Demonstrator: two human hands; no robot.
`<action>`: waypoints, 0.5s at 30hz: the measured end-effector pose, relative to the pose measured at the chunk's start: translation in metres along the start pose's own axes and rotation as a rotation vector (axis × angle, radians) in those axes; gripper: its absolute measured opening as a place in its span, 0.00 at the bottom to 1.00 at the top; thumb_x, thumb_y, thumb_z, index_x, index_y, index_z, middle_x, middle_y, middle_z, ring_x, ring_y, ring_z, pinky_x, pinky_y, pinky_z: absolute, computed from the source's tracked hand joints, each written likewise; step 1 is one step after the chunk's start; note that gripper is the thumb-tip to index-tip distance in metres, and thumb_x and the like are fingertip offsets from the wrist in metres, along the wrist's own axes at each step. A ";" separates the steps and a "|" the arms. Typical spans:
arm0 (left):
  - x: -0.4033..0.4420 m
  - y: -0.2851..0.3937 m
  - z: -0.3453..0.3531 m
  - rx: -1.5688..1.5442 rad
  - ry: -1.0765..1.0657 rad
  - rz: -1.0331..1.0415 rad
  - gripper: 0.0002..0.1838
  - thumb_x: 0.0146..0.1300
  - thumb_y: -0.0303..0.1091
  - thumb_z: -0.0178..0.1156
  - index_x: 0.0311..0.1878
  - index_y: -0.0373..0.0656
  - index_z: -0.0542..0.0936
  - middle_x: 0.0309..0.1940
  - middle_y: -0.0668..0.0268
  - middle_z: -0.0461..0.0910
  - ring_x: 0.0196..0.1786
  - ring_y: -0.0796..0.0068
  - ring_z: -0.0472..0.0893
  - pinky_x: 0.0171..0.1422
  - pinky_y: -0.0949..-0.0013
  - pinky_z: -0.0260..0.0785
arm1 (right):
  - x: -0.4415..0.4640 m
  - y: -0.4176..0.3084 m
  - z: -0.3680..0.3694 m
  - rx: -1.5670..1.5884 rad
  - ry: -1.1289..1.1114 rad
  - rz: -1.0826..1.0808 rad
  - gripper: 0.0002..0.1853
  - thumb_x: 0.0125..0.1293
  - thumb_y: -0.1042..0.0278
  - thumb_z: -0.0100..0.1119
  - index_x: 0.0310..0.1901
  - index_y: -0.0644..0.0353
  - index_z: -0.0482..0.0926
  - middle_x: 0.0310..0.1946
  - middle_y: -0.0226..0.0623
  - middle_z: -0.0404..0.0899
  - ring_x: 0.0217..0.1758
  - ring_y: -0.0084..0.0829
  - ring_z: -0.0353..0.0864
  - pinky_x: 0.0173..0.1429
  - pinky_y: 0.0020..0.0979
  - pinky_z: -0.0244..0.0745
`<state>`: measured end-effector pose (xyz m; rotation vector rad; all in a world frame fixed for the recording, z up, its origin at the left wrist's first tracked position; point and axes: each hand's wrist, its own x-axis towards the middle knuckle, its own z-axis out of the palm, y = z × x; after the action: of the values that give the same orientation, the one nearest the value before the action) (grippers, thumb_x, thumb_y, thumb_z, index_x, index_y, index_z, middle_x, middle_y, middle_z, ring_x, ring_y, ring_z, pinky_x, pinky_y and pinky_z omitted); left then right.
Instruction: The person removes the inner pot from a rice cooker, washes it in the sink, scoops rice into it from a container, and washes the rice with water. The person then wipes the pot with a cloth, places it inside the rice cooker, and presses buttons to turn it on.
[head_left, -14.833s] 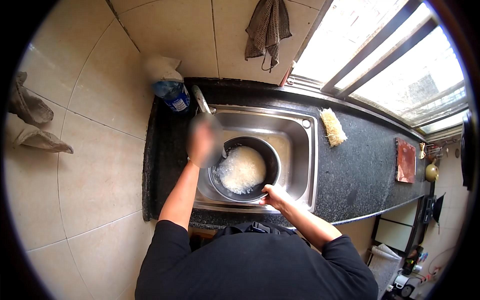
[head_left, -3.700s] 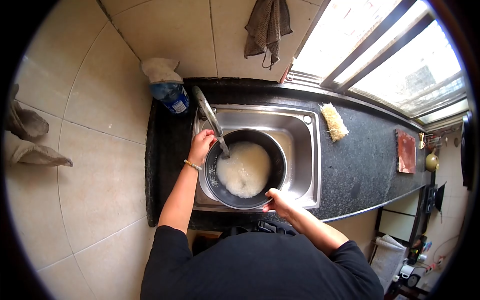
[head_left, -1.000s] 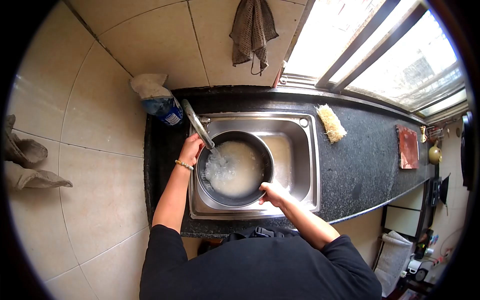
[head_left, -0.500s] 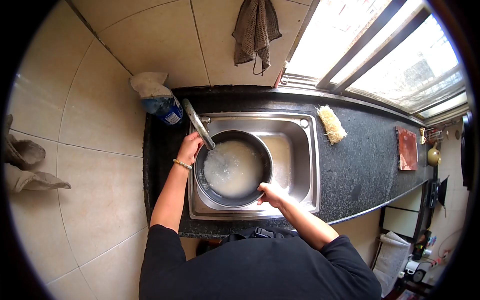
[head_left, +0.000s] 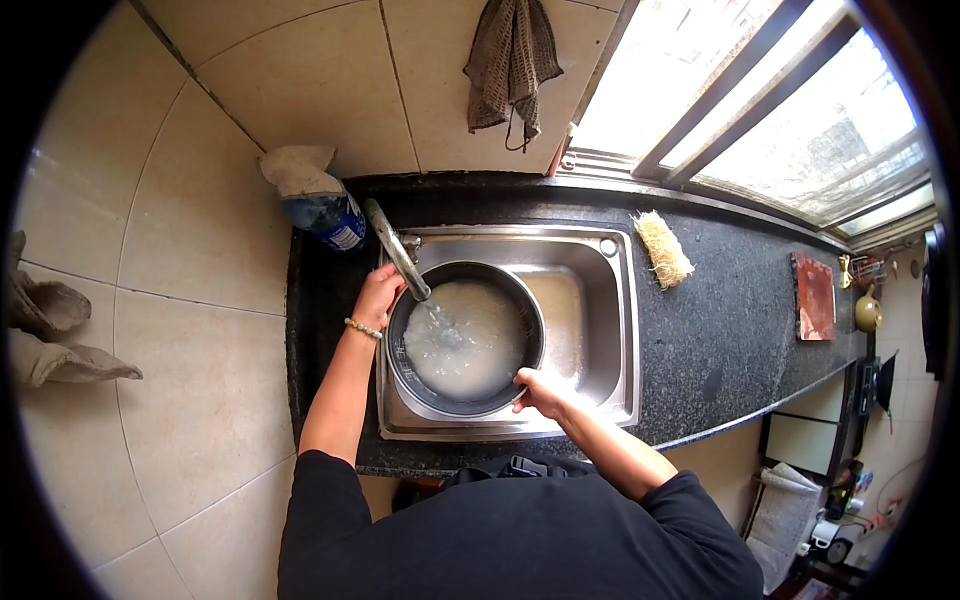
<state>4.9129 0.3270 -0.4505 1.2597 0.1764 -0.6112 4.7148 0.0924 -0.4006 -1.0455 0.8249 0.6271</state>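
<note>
A dark rice cooker inner pot (head_left: pixel 535 312) sits at the left of the steel sink (head_left: pixel 628 330), holding cloudy whitish water (head_left: pixel 478 350). The metal faucet (head_left: pixel 400 255) reaches over its upper-left rim, and water runs from the spout into it. My left hand (head_left: pixel 379 294) is closed at the pot's left rim, right beside the faucet; its fingertips are partly hidden. At the lower right, my right hand (head_left: pixel 540 392) grips the rim with the thumb on top and the fingers underneath. Any grains under the cloudy water cannot be made out clearly.
A blue-labelled plastic container (head_left: pixel 335 218) with a cloth on top stands behind the faucet. On the black counter (head_left: pixel 720 330) lie a straw-coloured fibre scrubber (head_left: pixel 662 249) and a reddish-brown board (head_left: pixel 814 296). A mesh cloth (head_left: pixel 513 70) hangs on the tiled wall.
Water keeps running into the pot; the bubbling patch below the spout now looks darker and clearer, with less white foam. Both hands and the pot stay nearly in place.
</note>
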 end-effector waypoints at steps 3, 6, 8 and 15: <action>0.000 0.002 0.001 -0.002 -0.008 0.010 0.09 0.59 0.23 0.48 0.41 0.37 0.75 0.29 0.65 0.76 0.28 0.78 0.76 0.32 0.75 0.71 | -0.002 0.000 0.002 0.001 0.010 0.003 0.14 0.53 0.77 0.47 0.43 0.71 0.66 0.31 0.45 0.68 0.13 0.38 0.70 0.16 0.35 0.74; -0.001 0.005 0.004 -0.006 -0.008 0.025 0.09 0.59 0.23 0.48 0.41 0.37 0.75 0.28 0.66 0.76 0.27 0.78 0.76 0.32 0.75 0.71 | 0.002 0.003 0.000 0.014 0.012 0.014 0.12 0.53 0.77 0.47 0.41 0.72 0.68 0.31 0.46 0.70 0.14 0.38 0.71 0.17 0.34 0.74; -0.002 0.009 0.006 0.005 0.004 0.028 0.09 0.59 0.23 0.48 0.41 0.38 0.75 0.28 0.67 0.76 0.27 0.79 0.75 0.32 0.75 0.71 | 0.002 0.003 0.000 0.022 0.013 0.020 0.12 0.54 0.77 0.47 0.40 0.73 0.69 0.31 0.46 0.70 0.15 0.38 0.71 0.17 0.34 0.74; -0.004 0.013 0.009 -0.010 -0.002 0.022 0.09 0.59 0.24 0.48 0.42 0.39 0.75 0.25 0.71 0.74 0.25 0.81 0.74 0.30 0.77 0.69 | -0.001 0.002 0.004 0.023 0.016 0.027 0.13 0.54 0.76 0.47 0.41 0.73 0.69 0.31 0.46 0.71 0.15 0.38 0.71 0.18 0.34 0.74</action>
<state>4.9145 0.3226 -0.4352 1.2500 0.1629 -0.5919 4.7140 0.0965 -0.4001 -1.0213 0.8590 0.6313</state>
